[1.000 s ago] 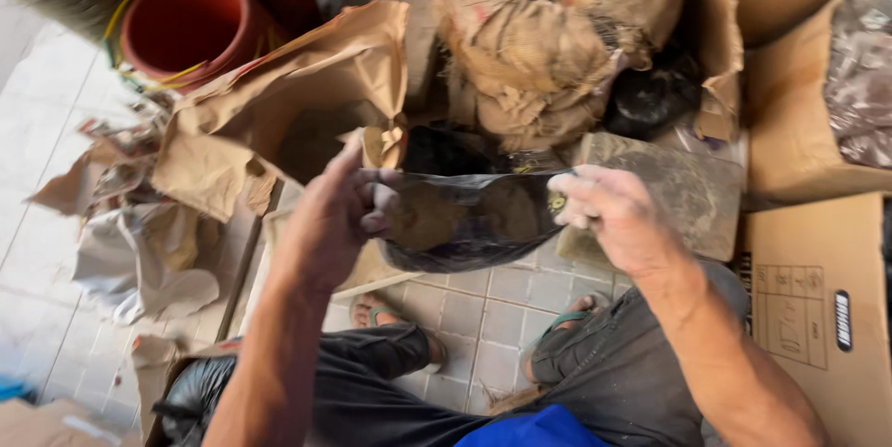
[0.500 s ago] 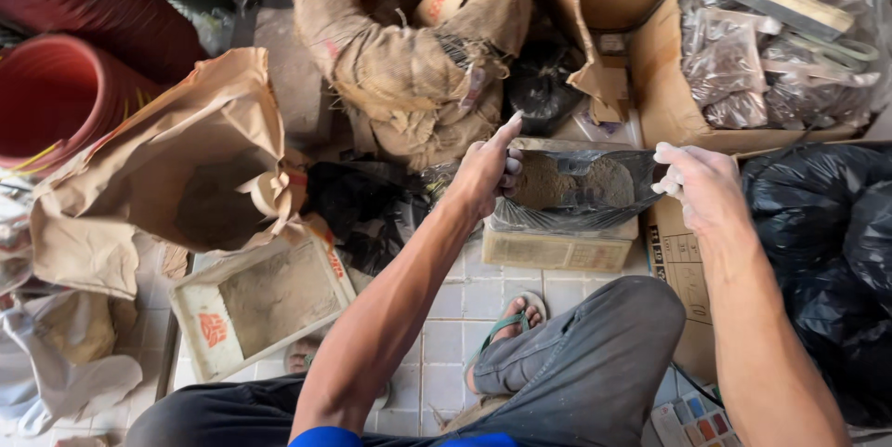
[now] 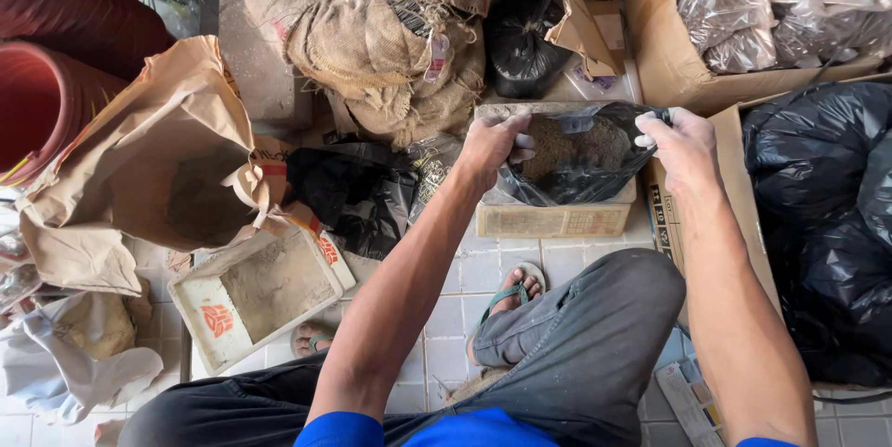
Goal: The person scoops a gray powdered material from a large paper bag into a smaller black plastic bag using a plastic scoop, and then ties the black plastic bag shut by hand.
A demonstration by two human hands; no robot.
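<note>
Black plastic bag (image 3: 581,168) sits at 1 o'clock from frame centre, mouth held open, brown granular fill visible inside. It rests on a shallow cardboard box (image 3: 555,219) on the tiled floor (image 3: 483,270).

Left hand (image 3: 492,145) is at the bag's 9 o'clock edge: fingers (image 3: 522,140) curled and clamped on the rim, thumb side hidden, knuckles up. Right hand (image 3: 683,145) is at the bag's 3 o'clock edge: fingers (image 3: 650,122) pinched shut on the rim, fingertips dusted pale. Both hands pull the rim apart, so the opening is stretched wide between them.

Around it:
- Burlap sack (image 3: 372,38) at 11 o'clock of the bag, top rolled down, just beside the left hand.
- Small black bag (image 3: 520,38) at 12 o'clock, behind the box.
- Brown paper sack (image 3: 158,159) at 9 o'clock, well apart, open with dark fill inside.
- White tray (image 3: 260,294) at 8 o'clock, holding a layer of the same brownish fill, near the paper sack.
- Large black bags (image 3: 827,224) at 3 o'clock, just beside the right forearm.
- Carton (image 3: 743,19) at 1 o'clock holding clear packed bags.
- Red pots (image 3: 46,85) at far 9 to 10 o'clock.

Person's knee in grey trousers (image 3: 576,326) is at 6 o'clock below the box, foot in a sandal (image 3: 506,294) touching the floor.
</note>
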